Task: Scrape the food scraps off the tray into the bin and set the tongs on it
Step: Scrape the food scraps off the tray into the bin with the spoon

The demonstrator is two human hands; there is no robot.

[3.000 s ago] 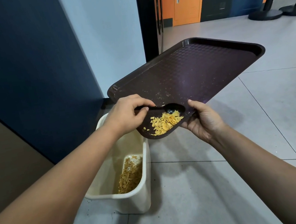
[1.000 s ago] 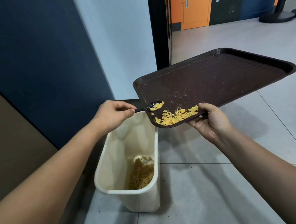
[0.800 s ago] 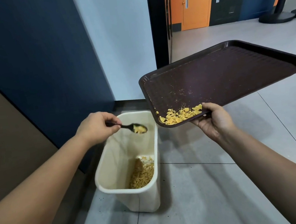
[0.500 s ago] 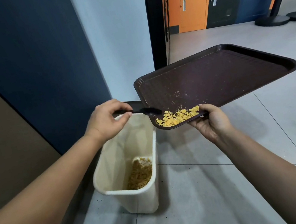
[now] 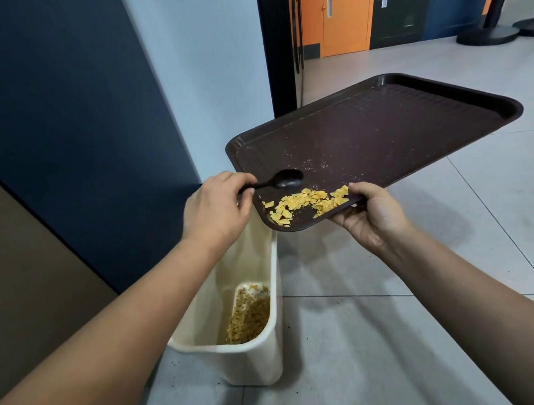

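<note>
I have the right hand (image 5: pixel 373 214) at centre frame, fingers curled under the near edge of the brown tray (image 5: pixel 386 129) and thumb pressed on its rim, holding it tilted with the near left corner lowest. The left hand (image 5: pixel 216 208) sits just left of that corner, fingertips pinched on the handle of a black spoon (image 5: pixel 284 179); I see a spoon here, not tongs. Its bowl lies over the tray surface just above the yellow food scraps (image 5: pixel 307 201), which are heaped along the near rim beside my right thumb.

Half a second ago the spoon's bowl was only at the tray's left edge; now it has come further in over the tray, behind the pile. The scraps look about the same in amount and place as then. The tray has stayed in much the same tilt.

The cream bin (image 5: pixel 262 345) stands on the tiled floor (image 5: pixel 417 336) at lower centre, below the tray's low corner, against the dark blue wall (image 5: pixel 54 112). A layer of scraps lies at its bottom. Small dark crumbs dot the floor around its base.
</note>
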